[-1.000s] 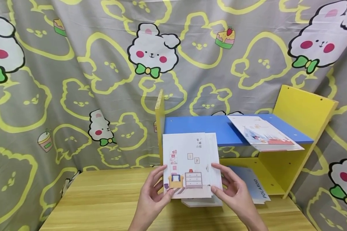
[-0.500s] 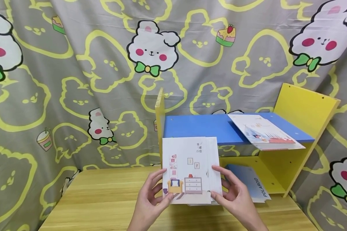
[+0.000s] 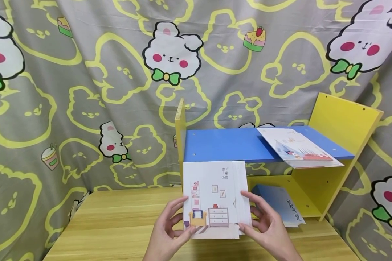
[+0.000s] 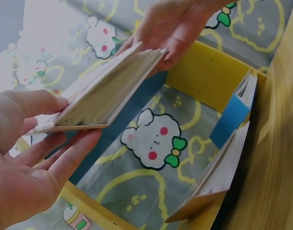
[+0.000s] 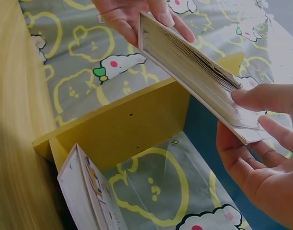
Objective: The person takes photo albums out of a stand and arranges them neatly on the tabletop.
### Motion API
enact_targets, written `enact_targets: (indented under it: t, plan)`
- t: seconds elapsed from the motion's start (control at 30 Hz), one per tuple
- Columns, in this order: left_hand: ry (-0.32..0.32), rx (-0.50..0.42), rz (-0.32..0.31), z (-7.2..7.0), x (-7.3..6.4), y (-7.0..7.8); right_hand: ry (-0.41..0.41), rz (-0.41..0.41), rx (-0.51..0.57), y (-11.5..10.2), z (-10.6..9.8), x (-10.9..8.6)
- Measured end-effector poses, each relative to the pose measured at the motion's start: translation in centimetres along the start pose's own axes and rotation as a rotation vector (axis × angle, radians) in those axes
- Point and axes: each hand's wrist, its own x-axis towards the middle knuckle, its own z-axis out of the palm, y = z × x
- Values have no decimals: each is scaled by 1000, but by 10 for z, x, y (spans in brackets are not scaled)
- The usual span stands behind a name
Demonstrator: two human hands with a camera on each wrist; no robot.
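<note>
A white book with a drawn armchair and chest of drawers on its cover is held up between both hands, in front of the shelf. My left hand grips its left edge, thumb on the cover and fingers behind. At the right edge, my right hand pinches it the same way. In the left wrist view, the book's thick page block faces the camera, between the covers. The right wrist view shows the right thumb against the book's edge.
A small shelf unit has yellow sides and a blue board. Another white book lies on the board, overhanging its front. Below are a blue "POLAROID" book and a white book. The wooden tabletop extends left.
Both hands have lowered the book a little, keeping the same hold. More of the blue board shows above it, and the white book that peeked out underneath is now hidden in the head view.
</note>
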Motion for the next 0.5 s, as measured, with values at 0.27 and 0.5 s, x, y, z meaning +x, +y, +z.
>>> enact_targets:
  t: [0.27, 0.5]
  plan:
    - [-3, -8, -46, -6, -6, 1, -1, 46, -13, 1, 3, -2]
    - [-3, -10, -99, -13, -13, -2, 34, 167, -45, 6, 10, -4]
